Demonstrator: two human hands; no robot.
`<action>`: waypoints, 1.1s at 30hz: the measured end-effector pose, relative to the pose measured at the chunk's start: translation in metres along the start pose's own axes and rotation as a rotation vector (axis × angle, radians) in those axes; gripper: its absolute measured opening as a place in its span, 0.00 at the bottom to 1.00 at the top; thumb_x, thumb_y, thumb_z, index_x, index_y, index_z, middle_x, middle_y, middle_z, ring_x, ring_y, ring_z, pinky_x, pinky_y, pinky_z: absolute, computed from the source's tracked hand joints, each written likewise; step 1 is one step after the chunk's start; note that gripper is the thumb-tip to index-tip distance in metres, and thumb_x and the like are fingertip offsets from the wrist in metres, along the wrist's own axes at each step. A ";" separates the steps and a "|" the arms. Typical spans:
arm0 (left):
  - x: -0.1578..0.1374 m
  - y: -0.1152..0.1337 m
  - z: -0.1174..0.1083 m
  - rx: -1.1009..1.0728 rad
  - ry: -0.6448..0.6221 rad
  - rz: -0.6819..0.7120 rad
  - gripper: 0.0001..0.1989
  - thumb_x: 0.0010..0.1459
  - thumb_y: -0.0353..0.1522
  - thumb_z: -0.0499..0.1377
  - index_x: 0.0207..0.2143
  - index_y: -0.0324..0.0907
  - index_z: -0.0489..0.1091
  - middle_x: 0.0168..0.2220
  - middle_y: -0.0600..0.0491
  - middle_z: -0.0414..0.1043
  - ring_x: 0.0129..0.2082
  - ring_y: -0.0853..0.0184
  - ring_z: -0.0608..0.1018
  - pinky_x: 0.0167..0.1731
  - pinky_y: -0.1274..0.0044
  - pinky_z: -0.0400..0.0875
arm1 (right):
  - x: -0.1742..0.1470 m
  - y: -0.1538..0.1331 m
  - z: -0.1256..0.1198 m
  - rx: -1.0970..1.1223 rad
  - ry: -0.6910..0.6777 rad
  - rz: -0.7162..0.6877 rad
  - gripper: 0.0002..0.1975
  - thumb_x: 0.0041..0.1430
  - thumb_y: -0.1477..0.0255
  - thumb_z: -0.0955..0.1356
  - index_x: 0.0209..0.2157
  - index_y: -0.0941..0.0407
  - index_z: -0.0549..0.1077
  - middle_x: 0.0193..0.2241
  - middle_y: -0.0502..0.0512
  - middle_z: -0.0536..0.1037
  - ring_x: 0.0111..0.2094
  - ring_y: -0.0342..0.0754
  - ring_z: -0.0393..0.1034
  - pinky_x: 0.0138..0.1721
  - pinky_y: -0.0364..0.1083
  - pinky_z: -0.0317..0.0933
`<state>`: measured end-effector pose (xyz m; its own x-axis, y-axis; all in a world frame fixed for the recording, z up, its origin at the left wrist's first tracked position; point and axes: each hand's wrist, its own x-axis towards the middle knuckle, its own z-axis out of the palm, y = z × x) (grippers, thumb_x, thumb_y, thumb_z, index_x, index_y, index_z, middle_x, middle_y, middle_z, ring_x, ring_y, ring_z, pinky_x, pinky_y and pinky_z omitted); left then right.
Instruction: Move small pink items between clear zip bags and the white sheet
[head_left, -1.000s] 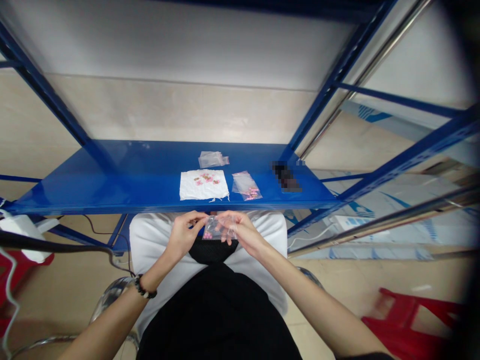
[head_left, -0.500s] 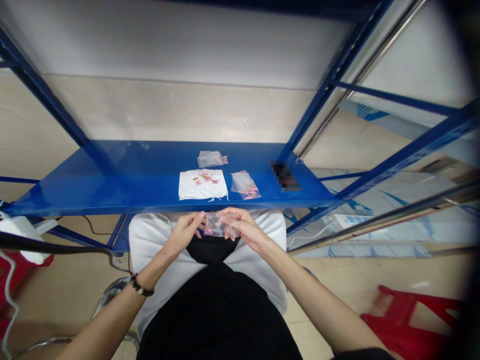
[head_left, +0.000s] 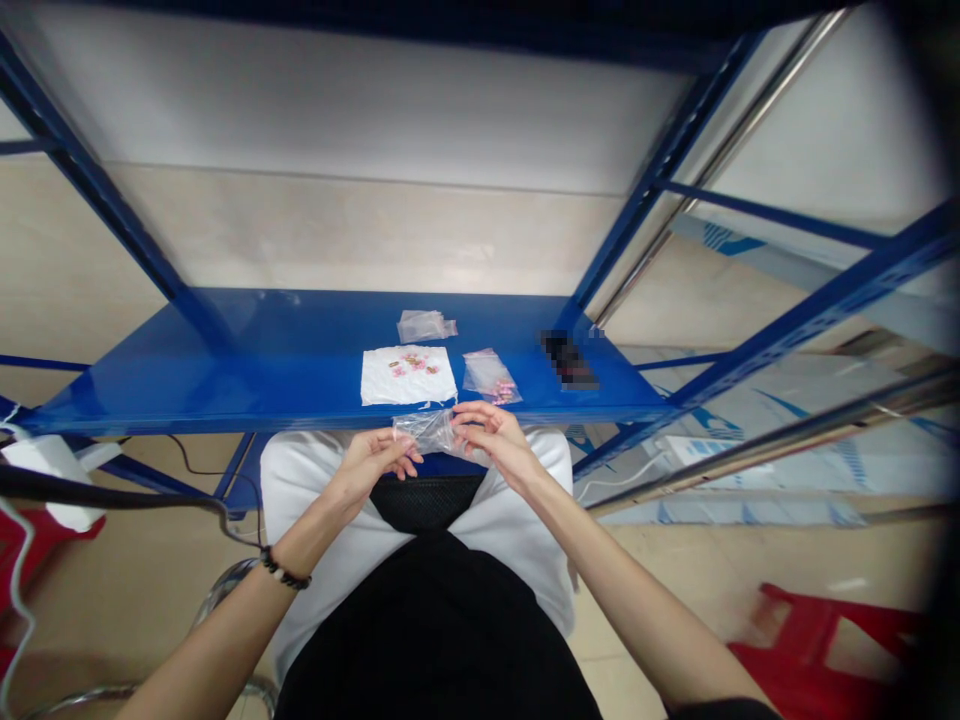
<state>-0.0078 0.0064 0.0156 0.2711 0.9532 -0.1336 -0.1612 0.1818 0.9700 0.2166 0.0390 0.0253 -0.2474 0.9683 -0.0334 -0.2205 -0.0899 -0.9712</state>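
A small clear plastic bag [head_left: 429,432] is stretched between my two hands, just in front of the shelf edge and above my lap. My left hand [head_left: 379,458] pinches its left end, where a bit of pink shows by the fingertips. At the other end, my right hand [head_left: 496,440] grips the bag between thumb and fingers. On the shelf beyond lies a white cloth [head_left: 375,380] bearing several small pink and brownish pieces [head_left: 414,364]. To its right rests another clear bag [head_left: 480,368] with pink pieces at its lower end.
The blue metal shelf [head_left: 262,350] spans the front, with blue uprights at both sides. A stack of clear bags [head_left: 426,325] lies behind the cloth. A dark, pixelated object [head_left: 568,360] is at the right. Red stools [head_left: 817,650] stand on the floor.
The bag has risen slightly towards the shelf edge and is now tilted and pulled longer between my hands. My right hand has moved up and a little to the right.
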 end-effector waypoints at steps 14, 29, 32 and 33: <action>0.003 -0.002 -0.004 -0.012 0.067 0.064 0.17 0.53 0.41 0.66 0.36 0.34 0.73 0.30 0.47 0.79 0.24 0.70 0.77 0.27 0.78 0.70 | -0.010 -0.002 0.006 0.012 -0.303 0.083 0.32 0.52 0.74 0.73 0.57 0.54 0.62 0.29 0.50 0.79 0.24 0.42 0.72 0.27 0.42 0.69; 0.000 0.002 0.001 -0.034 0.101 0.079 0.17 0.54 0.41 0.65 0.33 0.35 0.72 0.28 0.48 0.78 0.23 0.71 0.76 0.27 0.79 0.72 | -0.007 0.040 0.029 0.475 0.190 0.017 0.17 0.62 0.61 0.65 0.43 0.58 0.77 0.42 0.60 0.81 0.43 0.49 0.76 0.48 0.47 0.67; -0.002 0.001 0.004 -0.011 0.082 0.067 0.17 0.53 0.42 0.66 0.33 0.35 0.72 0.27 0.48 0.78 0.22 0.71 0.77 0.25 0.79 0.73 | -0.012 0.051 0.041 0.608 0.236 0.061 0.18 0.63 0.60 0.63 0.43 0.57 0.76 0.43 0.60 0.81 0.45 0.51 0.75 0.49 0.49 0.68; -0.003 0.001 0.006 0.003 0.078 0.064 0.18 0.52 0.42 0.66 0.33 0.35 0.72 0.27 0.48 0.78 0.22 0.70 0.77 0.25 0.79 0.73 | -0.013 0.052 0.046 0.636 0.247 0.064 0.18 0.63 0.60 0.62 0.44 0.56 0.76 0.44 0.60 0.81 0.46 0.51 0.75 0.49 0.50 0.68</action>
<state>-0.0030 0.0024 0.0182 0.1855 0.9789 -0.0862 -0.1733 0.1189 0.9777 0.1650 0.0109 -0.0137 -0.0729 0.9745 -0.2121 -0.7425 -0.1950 -0.6408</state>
